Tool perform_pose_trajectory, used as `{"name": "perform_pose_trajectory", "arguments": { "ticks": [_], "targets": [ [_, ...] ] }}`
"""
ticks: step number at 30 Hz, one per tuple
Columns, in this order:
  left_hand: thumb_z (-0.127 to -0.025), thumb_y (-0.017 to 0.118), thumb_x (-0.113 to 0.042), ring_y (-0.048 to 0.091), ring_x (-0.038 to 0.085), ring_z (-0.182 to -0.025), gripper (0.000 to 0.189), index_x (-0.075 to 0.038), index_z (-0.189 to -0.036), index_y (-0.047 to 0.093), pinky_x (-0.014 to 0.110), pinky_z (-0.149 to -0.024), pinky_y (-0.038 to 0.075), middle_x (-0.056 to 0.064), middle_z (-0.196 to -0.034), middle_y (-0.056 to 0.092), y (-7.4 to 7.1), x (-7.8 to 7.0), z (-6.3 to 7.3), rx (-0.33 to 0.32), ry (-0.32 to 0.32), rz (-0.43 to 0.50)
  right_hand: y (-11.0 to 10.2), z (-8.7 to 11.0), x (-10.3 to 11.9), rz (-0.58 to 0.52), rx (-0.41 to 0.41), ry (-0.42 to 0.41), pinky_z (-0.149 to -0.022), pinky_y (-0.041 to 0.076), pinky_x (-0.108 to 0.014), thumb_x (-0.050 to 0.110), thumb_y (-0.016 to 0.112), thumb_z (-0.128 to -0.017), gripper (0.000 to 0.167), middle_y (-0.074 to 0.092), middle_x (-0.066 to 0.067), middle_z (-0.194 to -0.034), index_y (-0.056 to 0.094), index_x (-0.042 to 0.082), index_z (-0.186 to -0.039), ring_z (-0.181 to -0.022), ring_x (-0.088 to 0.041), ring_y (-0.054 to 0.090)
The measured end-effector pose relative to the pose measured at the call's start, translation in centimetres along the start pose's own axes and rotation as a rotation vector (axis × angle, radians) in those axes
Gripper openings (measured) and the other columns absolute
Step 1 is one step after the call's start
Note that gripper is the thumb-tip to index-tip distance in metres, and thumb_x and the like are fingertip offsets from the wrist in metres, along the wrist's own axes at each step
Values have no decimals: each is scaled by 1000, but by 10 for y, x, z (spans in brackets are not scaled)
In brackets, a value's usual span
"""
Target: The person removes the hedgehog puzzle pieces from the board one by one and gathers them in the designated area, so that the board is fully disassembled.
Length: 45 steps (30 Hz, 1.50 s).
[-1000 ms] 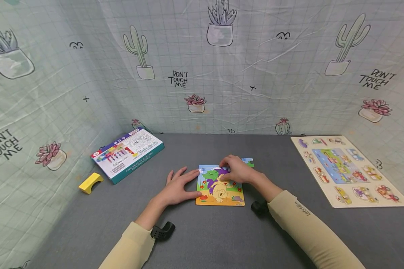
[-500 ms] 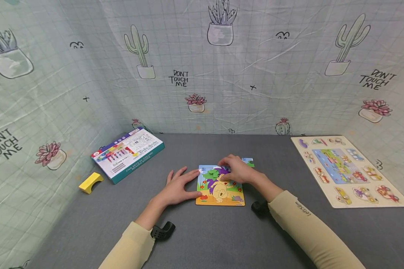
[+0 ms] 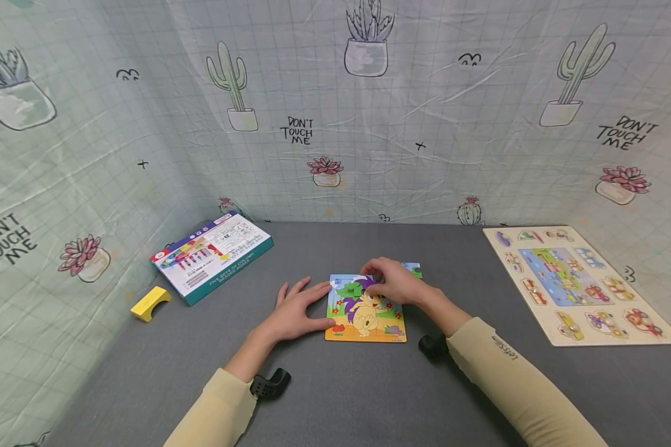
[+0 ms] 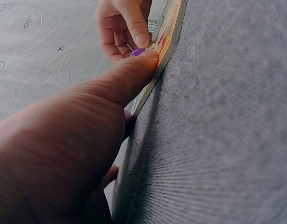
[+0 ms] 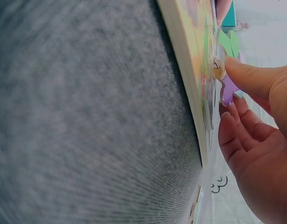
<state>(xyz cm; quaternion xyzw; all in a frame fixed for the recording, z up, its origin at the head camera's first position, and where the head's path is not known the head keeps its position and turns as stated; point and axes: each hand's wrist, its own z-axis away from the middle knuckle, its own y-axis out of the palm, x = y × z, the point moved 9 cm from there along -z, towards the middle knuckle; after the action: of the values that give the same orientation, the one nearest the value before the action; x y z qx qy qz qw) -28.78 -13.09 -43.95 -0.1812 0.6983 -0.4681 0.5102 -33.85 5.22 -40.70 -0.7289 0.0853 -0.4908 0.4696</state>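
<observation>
On the dark grey fabric-covered worktop [image 3: 341, 391], the left hand [image 3: 297, 311] steadies the square, hedgehog-printed jigsaw board [image 3: 366, 339] at its left edge, fingers spread wide. Above the board's upper part, the right hand [image 3: 394, 282] pinches a flat purple-and-green jigsaw piece [image 5: 229, 91], tilted, between thumb and fingers. The step looks like fitting this piece; the next move likely calls for matching its edges with its neighbours and pressing it flat.

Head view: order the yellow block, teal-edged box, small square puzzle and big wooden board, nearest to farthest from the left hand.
1. Small square puzzle, its left edge touched by the left hand.
2. Teal-edged box, back left.
3. Yellow block, farther left.
4. Big wooden board, far right.
</observation>
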Motion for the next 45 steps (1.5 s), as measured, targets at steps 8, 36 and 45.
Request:
{"name": "perform_pose_trajectory", "arguments": {
  "ticks": [8, 36, 45],
  "targets": [
    [-88, 75, -52, 17, 35, -150, 78, -17, -153, 48, 68, -112, -3, 1, -155, 45, 0, 0, -1, -16, 16, 5, -3, 0, 0, -54, -18, 11, -82, 50, -37, 7, 66, -98, 18, 63, -3, -104, 66, 6, -116, -90, -18, 58],
    [-88, 73, -54, 15, 34, -151, 80, -16, -154, 47, 67, -113, -5, 1, -156, 44, 2, 3, -2, 3, -14, -13, -28, 8, -7, -165, -70, 42, -76, 49, -36, 6, 62, -101, 14, 66, -5, -102, 66, 7, -114, -84, -21, 55],
    [-88, 75, -51, 15, 36, -151, 80, -15, -153, 47, 67, -112, -5, 3, -155, 45, 1, -1, 1, -5, 1, 5, -47, 23, -21, -160, -103, 43, -74, 49, -36, 6, 62, -101, 12, 67, -7, -104, 66, 4, -112, -86, -21, 57]
  ]
}}
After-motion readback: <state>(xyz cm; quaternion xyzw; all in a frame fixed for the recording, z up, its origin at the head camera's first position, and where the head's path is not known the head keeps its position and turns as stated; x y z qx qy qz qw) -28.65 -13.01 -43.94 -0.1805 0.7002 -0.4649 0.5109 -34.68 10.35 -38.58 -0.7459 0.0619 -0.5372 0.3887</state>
